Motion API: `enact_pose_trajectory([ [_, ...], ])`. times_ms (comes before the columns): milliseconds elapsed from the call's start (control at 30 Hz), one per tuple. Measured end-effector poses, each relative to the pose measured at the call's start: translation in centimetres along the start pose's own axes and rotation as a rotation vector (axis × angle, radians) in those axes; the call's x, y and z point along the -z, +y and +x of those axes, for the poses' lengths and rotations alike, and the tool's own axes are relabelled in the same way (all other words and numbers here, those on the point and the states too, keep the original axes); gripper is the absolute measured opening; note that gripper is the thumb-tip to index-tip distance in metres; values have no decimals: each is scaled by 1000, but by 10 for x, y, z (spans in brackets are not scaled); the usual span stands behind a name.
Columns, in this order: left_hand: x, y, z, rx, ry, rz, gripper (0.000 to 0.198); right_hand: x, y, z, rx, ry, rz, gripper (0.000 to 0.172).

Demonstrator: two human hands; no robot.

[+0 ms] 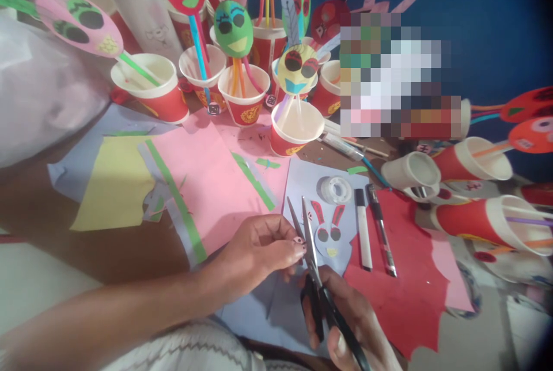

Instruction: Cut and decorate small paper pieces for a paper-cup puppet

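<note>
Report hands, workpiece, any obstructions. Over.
Right hand gripping scissors, blades parted. Left hand pinching small paper piece at blades. Paper face close by; no obstruction visible.

The only view looks from the wearer's head, forward and down, from close range: the wearer's clothing (185, 351) lies at seven o'clock, the right hand (356, 301) at five, the blue wall (466, 22) beyond at two.

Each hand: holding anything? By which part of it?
Right hand: black-handled metal scissors, by the handles. Left hand: small pink-and-dark piece, apparently paper, pinched; which edge is unclear.
</note>
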State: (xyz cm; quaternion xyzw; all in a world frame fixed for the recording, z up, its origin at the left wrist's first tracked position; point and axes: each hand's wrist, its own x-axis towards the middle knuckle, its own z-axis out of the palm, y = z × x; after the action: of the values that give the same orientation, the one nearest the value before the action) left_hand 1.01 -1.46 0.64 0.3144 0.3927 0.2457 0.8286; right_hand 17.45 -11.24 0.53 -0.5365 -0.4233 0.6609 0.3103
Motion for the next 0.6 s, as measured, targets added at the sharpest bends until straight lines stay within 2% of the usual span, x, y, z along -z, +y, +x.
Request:
enact_pose_trajectory([
  [300, -2, 5, 0, 39, 60, 92, 15, -2, 6, -4, 1, 42, -42, 65],
  [600, -2, 4, 2, 62, 59, 101, 15, 0, -2, 1, -15, -31, -21, 61],
])
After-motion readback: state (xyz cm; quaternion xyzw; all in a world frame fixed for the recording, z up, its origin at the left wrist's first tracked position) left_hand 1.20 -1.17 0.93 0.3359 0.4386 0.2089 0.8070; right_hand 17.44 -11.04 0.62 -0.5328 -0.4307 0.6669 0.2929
